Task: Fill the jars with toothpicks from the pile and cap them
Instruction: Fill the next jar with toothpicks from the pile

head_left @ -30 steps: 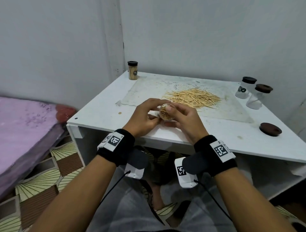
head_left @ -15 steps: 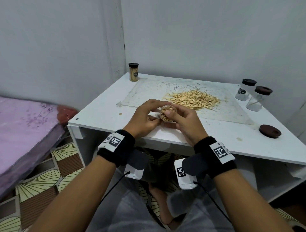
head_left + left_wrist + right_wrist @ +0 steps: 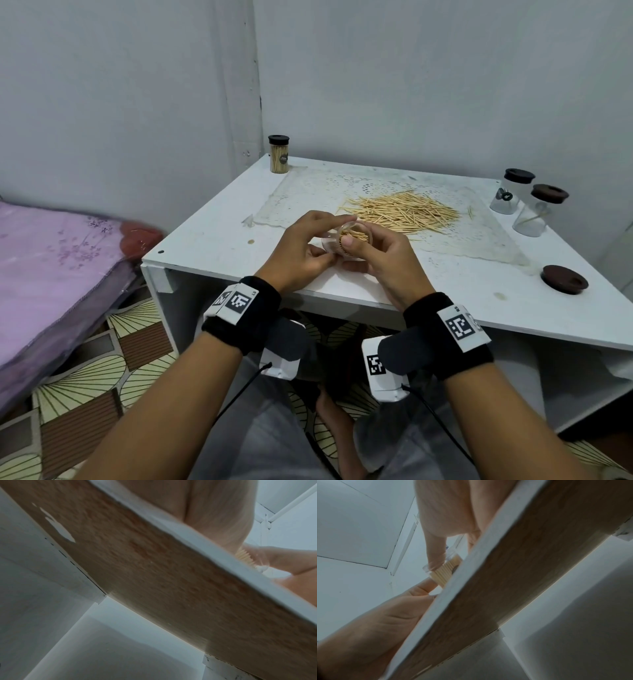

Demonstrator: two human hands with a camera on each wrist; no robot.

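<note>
A person sits at a white table (image 3: 219, 250) and holds a small clear jar (image 3: 352, 240) just above its near edge, tipped so that the open mouth faces up and toward them. The left hand (image 3: 301, 246) curls round the jar's left side, fingers over the top and thumb beneath. The right hand (image 3: 380, 260) grips the right side, with its thumb pressed across the mouth onto the toothpick ends. The jar looks packed nearly full. It has no cap on.

The step in hand appears to be settling the toothpicks before capping. To do it well, keep the jar tilted mouth-up so nothing slides out, press the ends down evenly until none stand above the rim, and hold the body firmly with the left hand. Any stick left proud would likely stop the cap seating.

Containers on the table:
- At the far left corner stands a capped jar (image 3: 279, 154) full of toothpicks.
- Near the far right corner stand two capped clear jars (image 3: 510, 197) side by side. They look nearly empty, the nearer one holding perhaps a single stick.
- A loose dark brown cap (image 3: 564, 279) lies near the right edge, probably meant for the held jar.
- The pile of toothpicks (image 3: 400, 212) lies on a lace mat (image 3: 308, 192) in the middle, just beyond the hands.
</note>
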